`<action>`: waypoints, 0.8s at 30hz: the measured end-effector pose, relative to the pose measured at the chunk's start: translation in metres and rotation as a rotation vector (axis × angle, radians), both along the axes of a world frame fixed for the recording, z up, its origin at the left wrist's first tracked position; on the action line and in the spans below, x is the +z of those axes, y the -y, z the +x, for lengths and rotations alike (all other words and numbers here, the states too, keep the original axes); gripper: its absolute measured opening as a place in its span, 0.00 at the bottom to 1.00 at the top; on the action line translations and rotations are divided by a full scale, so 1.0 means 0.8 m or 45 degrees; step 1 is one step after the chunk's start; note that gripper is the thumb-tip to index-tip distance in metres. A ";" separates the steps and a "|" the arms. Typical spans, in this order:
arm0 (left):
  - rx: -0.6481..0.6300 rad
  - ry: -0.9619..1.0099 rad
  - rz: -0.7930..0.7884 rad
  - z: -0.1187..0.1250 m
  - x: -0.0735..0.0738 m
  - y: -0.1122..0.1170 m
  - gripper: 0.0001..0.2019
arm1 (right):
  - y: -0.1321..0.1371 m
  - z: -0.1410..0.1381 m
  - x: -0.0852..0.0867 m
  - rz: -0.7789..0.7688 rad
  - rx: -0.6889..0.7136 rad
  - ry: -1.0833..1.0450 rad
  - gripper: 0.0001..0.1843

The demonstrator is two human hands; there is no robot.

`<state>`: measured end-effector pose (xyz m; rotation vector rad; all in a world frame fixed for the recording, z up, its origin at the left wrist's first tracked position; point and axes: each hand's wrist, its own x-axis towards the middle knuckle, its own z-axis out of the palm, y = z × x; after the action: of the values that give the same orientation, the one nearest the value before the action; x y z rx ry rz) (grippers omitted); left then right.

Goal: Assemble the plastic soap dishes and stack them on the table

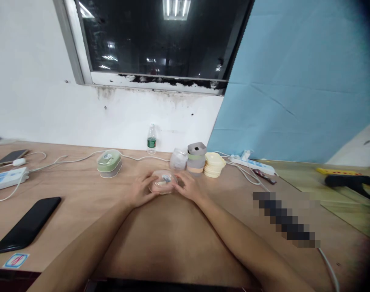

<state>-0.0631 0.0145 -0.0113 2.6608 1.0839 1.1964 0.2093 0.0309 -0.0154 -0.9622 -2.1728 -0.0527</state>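
At the far left of the frame, a white power strip (7, 178) is seen on the wooden table (81, 194), with a phone (11, 156) lying just behind it near the wall. A black phone (28, 223) is laid flat at the lower left, and a small sticker (16, 260) is found at the table's near edge below it. Left of centre, a green-lidded box (109, 161) is stacked on a clear one, with a white cable run past it. A water bottle (151, 139) is stood upright against the wall, above centre.

At the middle of the frame, the clear round container (162, 181) is rested on the table and is gripped from both sides. The left hand (140, 190) is placed against its left side, the fingers curled loosely around the rim. The right hand (189, 187) is set against its right side, the fingers bent and closed on the wall. A small label and a pale object are seen inside or on the container; which cannot be told.

Just behind the hands, a stack of clear cups (178, 159), a grey stack of tubs (196, 159) and a pile of cream lids (214, 164) are lined up side by side. Further right, a second power strip (253, 164) is laid near a blue cloth (294, 81) hung on the wall. At the far right, a yellow-and-black tool (349, 180) is seen.
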 end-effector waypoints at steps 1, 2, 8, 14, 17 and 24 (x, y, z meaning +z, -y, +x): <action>-0.067 -0.036 -0.040 0.005 -0.004 0.002 0.29 | 0.000 0.002 0.002 -0.035 0.017 -0.014 0.25; -0.108 -0.055 -0.075 0.007 -0.007 0.003 0.30 | 0.000 0.005 0.006 -0.073 0.048 -0.008 0.28; -0.109 -0.029 -0.133 -0.004 -0.011 -0.005 0.34 | 0.002 0.007 0.011 -0.248 0.189 0.091 0.39; -0.084 -0.014 -0.104 -0.007 -0.002 -0.003 0.43 | -0.006 -0.004 -0.003 -0.453 -0.064 -0.313 0.29; -0.084 -0.034 -0.095 -0.008 -0.001 -0.003 0.41 | -0.011 0.003 -0.006 -0.567 -0.176 -0.542 0.27; -0.004 -0.066 -0.133 -0.024 -0.005 -0.014 0.25 | -0.019 0.005 0.016 -0.492 -0.372 -0.932 0.25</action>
<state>-0.0821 0.0258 -0.0153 2.6272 1.1161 1.0452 0.2135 0.0460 -0.0024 -1.2631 -1.3791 0.5183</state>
